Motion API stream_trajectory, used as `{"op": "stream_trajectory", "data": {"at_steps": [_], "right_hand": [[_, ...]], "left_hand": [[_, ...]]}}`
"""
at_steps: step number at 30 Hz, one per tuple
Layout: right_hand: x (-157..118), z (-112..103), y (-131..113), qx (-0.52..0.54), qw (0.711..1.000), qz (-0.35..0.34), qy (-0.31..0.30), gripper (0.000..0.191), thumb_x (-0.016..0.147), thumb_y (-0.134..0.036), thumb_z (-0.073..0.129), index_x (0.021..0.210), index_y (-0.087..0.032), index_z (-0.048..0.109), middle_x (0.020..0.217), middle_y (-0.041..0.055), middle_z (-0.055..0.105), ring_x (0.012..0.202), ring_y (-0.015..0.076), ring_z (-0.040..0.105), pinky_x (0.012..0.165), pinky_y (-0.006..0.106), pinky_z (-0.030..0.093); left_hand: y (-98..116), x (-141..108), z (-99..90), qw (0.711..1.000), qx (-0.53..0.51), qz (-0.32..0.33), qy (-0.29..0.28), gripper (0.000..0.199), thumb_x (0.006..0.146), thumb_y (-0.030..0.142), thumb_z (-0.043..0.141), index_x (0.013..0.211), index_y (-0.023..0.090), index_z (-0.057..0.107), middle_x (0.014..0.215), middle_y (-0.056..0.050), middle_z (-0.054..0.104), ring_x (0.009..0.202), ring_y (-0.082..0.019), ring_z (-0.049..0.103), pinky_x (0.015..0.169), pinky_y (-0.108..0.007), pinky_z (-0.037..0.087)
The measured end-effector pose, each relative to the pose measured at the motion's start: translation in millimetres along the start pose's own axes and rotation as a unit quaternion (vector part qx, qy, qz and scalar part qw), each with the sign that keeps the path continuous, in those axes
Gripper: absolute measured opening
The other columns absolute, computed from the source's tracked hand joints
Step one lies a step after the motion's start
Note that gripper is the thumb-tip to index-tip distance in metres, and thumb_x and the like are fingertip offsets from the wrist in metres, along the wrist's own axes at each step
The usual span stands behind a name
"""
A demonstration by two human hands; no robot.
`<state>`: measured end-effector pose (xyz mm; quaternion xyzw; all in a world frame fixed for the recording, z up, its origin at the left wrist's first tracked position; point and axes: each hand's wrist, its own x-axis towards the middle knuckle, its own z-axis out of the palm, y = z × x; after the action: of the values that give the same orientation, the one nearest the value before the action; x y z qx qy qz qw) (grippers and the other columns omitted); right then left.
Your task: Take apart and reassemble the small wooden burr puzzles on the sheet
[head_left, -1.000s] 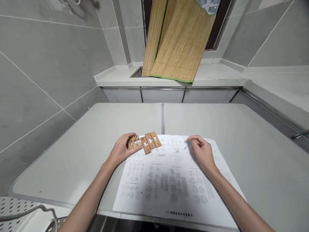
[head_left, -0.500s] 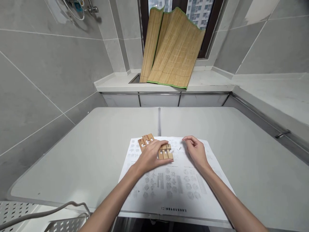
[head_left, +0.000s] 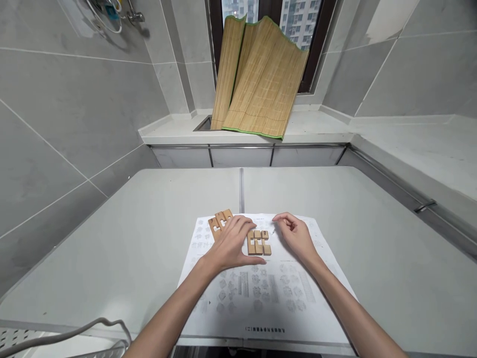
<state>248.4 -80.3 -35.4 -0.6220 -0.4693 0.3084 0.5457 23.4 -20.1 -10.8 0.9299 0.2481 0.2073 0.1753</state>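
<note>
At lower centre, the left hand (head_left: 234, 243) spreads its grip beside wooden pieces (head_left: 258, 250); the right hand (head_left: 298, 239) curls, contents indiscernible.

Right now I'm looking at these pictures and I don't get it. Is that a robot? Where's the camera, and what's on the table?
No robot here! These are a person's own bare hands. One camera, worn on the person's head, takes every picture, looking forward and down.

On the pale table lies a big printed sheet. On it is a group of small wooden blocks. The left hand is spread open around their left side; I can't tell if it touches them. Longer wooden pieces with cut-outs peek out from behind it. The right hand is loosely curled over the sheet, and I can't see anything in it.

Far behind, a straw-coloured mat stands by the window.
</note>
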Motion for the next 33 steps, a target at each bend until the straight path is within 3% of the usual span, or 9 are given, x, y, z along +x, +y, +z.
{"op": "stream_trajectory", "data": {"at_steps": [4, 9, 15, 24, 33], "right_hand": [[-4.0, -2.2, -5.6, -0.062, 0.995, -0.051, -0.056, 0.025, 0.093, -0.044, 0.059, 0.099, -0.022, 0.07, 0.059, -0.0075, 0.038, 0.055, 0.0146, 0.038, 0.057, 0.026, 0.033], [-13.0, -3.8, -8.6, -0.172, 0.972, -0.083, -0.139, 0.022, 0.095, -0.043, 0.061, 0.104, -0.025, 0.069, 0.056, -0.0082, 0.044, 0.053, 0.0151, 0.044, 0.057, 0.027, 0.036], [-20.2, -6.0, -10.6, -0.237, 0.943, -0.088, -0.217, 0.038, 0.09, -0.048, 0.07, 0.121, -0.026, 0.064, 0.06, -0.0091, 0.051, 0.054, 0.0154, 0.05, 0.056, 0.027, 0.037], [-17.2, -9.5, -12.5, -0.226, 0.942, -0.057, -0.243, 0.052, 0.085, -0.061, 0.075, 0.126, -0.03, 0.063, 0.069, -0.0053, 0.061, 0.058, 0.0172, 0.053, 0.057, 0.029, 0.04], [-11.3, -18.9, -8.4, -0.241, 0.943, -0.057, -0.222, 0.059, 0.077, -0.059, 0.084, 0.123, -0.03, 0.062, 0.076, -0.0042, 0.065, 0.06, 0.0178, 0.055, 0.058, 0.029, 0.041]], "left_hand": [[-6.3, -6.5, -7.3, 1.0, 0.006, -0.016, 0.002, 0.071, 0.07, 0.066, 0.088, 0.124, 0.026, 0.066, 0.122, -0.013, 0.061, 0.118, -0.035, 0.054, 0.097, -0.05, 0.048], [-7.2, -13.6, -8.9, 0.996, -0.067, -0.054, 0.025, 0.073, 0.076, 0.061, 0.086, 0.134, 0.025, 0.06, 0.097, -0.005, 0.063, 0.096, -0.028, 0.06, 0.087, -0.041, 0.05], [-1.2, -15.8, -3.0, 0.987, -0.125, -0.076, 0.065, 0.073, 0.083, 0.058, 0.081, 0.142, 0.025, 0.052, 0.098, -0.003, 0.063, 0.089, -0.023, 0.063, 0.083, -0.036, 0.052], [-6.4, -17.0, 8.9, 0.987, -0.115, -0.079, 0.075, 0.069, 0.087, 0.052, 0.08, 0.143, 0.027, 0.048, 0.094, -0.002, 0.061, 0.09, -0.024, 0.064, 0.086, -0.04, 0.053], [-7.4, -16.2, 10.2, 0.985, -0.116, -0.096, 0.087, 0.069, 0.088, 0.049, 0.079, 0.144, 0.027, 0.047, 0.096, -0.003, 0.063, 0.09, -0.025, 0.064, 0.085, -0.04, 0.054]]}}
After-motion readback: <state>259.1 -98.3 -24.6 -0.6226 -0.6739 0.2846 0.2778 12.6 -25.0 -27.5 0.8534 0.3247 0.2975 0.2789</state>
